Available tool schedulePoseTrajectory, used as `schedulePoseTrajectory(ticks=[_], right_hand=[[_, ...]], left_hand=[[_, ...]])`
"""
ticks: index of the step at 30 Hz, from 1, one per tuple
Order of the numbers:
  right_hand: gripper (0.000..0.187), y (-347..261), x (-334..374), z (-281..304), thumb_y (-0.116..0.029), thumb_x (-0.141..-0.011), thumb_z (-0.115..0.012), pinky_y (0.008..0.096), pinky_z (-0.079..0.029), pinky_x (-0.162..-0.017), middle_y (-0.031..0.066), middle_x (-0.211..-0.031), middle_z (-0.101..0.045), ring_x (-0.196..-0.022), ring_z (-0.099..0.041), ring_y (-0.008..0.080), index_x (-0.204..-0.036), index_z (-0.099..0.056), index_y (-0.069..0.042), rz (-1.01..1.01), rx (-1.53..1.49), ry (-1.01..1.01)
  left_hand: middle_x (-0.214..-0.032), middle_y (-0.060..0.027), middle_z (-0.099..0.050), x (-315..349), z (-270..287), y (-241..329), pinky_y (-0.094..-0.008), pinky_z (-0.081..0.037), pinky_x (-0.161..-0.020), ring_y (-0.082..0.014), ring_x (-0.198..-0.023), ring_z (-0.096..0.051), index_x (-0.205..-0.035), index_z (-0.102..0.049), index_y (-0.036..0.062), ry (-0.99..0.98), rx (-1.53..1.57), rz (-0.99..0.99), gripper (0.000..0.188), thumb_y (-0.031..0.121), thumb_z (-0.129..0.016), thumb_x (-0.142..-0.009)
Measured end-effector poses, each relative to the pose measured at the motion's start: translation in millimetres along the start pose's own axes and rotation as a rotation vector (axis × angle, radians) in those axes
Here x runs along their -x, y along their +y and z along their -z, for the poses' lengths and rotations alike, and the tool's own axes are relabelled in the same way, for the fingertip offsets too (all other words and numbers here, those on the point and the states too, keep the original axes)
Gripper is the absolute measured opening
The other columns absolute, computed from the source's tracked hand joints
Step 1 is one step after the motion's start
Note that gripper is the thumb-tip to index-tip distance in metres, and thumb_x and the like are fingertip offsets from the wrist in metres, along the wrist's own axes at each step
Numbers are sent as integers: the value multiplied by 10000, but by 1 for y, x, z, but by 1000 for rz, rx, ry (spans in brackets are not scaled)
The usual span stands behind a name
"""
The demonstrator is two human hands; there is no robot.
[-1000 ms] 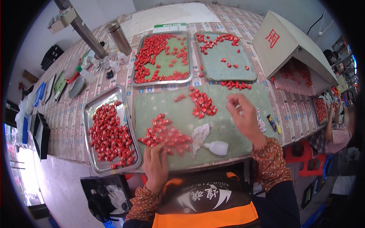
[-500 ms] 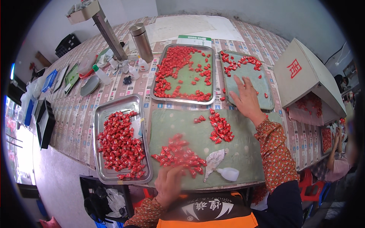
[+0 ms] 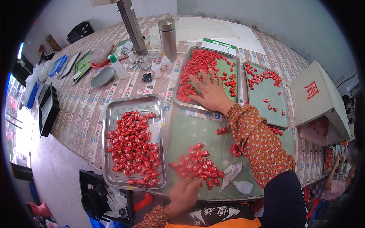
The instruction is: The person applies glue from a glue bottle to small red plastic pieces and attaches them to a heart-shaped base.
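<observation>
My right hand (image 3: 213, 93) is open, fingers spread, over small glossy red pieces (image 3: 197, 60) in the far metal tray (image 3: 238, 76). Whether its fingertips touch them I cannot tell. At the front edge of the green mat (image 3: 186, 129), my left hand (image 3: 185, 193) is beside a loose pile of similar red pieces (image 3: 199, 167). Its fingers are bent and blurred, so I cannot make out whether they hold anything. A white cloth (image 3: 232, 175) and a small white plastic bottle (image 3: 243, 186) lie right of that pile. My right sleeve partly covers another cluster (image 3: 235, 150).
A metal tray (image 3: 114, 179) heaped with red pieces stands at the left. At the right is a green-lined tray (image 3: 266, 95) with scattered pieces, beside a white box-like hood (image 3: 319, 95). Behind stand a steel flask (image 3: 168, 40) and squeeze bottles (image 3: 156, 70). Another person (image 3: 336, 178) sits far right.
My right hand has moved left, from above the right-hand tray to the far metal tray. My left hand stays beside the near pile. The whole view has shifted.
</observation>
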State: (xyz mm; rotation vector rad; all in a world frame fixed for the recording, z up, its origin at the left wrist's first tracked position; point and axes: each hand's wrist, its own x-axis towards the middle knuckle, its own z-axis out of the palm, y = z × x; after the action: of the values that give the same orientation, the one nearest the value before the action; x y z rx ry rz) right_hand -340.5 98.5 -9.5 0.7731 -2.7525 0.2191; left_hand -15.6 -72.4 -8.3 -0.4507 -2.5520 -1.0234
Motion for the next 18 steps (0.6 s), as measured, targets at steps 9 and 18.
schedulePoseTrajectory(ticks=[9,18], right_hand=[[801,29,-71,-22,-679,-851,-550,752,-204,-1041,192,-1593,-193,-1466,-96,492,-1523,-298,-322,-185,105,13],[790,51,-93,-29,-703,-798,-584,738,-241,-1039,144,-1539,-310,-1433,-248,431,-1447,-421,-282,-216,-37,-71]], left_hand=[[-925,-19,-618,5,-6,-12,-321,-495,-584,-203,-708,-612,-1120,-694,167,15,1,-53,361,84,-704,-769],[-937,-5,-623,6,-7,-15,-271,-489,-582,-165,-733,-621,-1100,-696,161,16,-64,-95,350,75,-672,-761]])
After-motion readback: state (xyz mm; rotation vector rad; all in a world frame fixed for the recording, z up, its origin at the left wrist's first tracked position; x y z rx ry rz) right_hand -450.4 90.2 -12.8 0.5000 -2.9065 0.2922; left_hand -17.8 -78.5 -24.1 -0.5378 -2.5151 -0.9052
